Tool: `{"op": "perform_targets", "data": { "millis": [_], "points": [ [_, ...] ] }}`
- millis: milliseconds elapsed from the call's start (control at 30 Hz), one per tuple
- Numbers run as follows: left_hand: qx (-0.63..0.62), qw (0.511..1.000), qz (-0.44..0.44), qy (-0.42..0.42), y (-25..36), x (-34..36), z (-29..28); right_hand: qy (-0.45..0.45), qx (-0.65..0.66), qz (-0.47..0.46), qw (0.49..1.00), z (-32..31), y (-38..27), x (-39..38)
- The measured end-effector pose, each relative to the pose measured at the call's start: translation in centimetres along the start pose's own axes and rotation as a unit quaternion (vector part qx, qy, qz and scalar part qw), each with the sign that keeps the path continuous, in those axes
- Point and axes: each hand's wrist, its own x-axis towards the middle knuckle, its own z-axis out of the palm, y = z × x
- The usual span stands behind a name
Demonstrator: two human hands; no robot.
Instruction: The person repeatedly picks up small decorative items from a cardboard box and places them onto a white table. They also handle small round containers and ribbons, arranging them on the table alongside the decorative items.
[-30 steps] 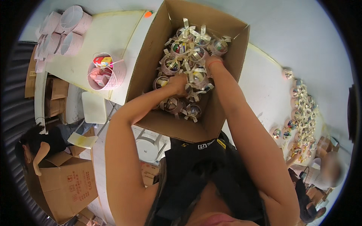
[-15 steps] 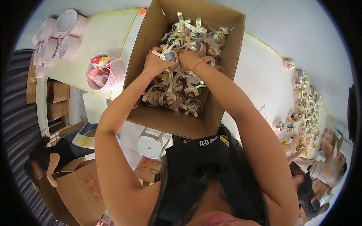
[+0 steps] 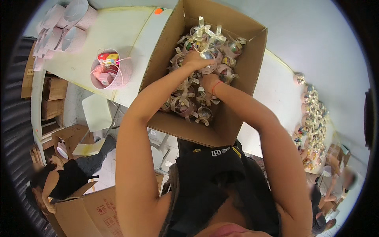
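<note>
Around the 2 hands stands a tall, open brown cardboard box, holding many clear round balls in pale pink cups, each tied with cream satin ribbon. They crowd beyond the left hand and also lie on the near side of the right hand. The left hand curls around 1 clear ball with bluish contents in a pink cup, high in the box, its thumb across the near side. The right hand, just nearer the body and a little to the right of it, dips among the cups below a thin red wrist cord; its fingertips are hidden, so I cannot tell whether they pinch anything.

Well to the left of the left hand, on the off-white desk, a pink round basket holds a red box, a yellow box and pink packs. Farther left, pale pink empty buckets lie grouped, cut off at the top. Far to the right of the right hand, more ribboned balls stand massed, too small to make out singly. To the lower left of the hands, a second brown cardboard carton is cut off, its inside mostly hidden.
</note>
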Motion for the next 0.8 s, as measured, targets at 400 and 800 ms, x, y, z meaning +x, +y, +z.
{"op": "perform_targets", "data": {
  "millis": [400,800],
  "points": [
    [0.169,0.964,0.17,0.118,-4.1,-0.9,6.9,-0.122,-0.116,-0.026,0.985,7.2,-3.6,3.3],
    [0.379,0.853,0.341,-0.114,-5.7,-1.2,6.2,0.087,0.038,-0.029,0.995,1.9,-8.0,-0.9]
  ]
}}
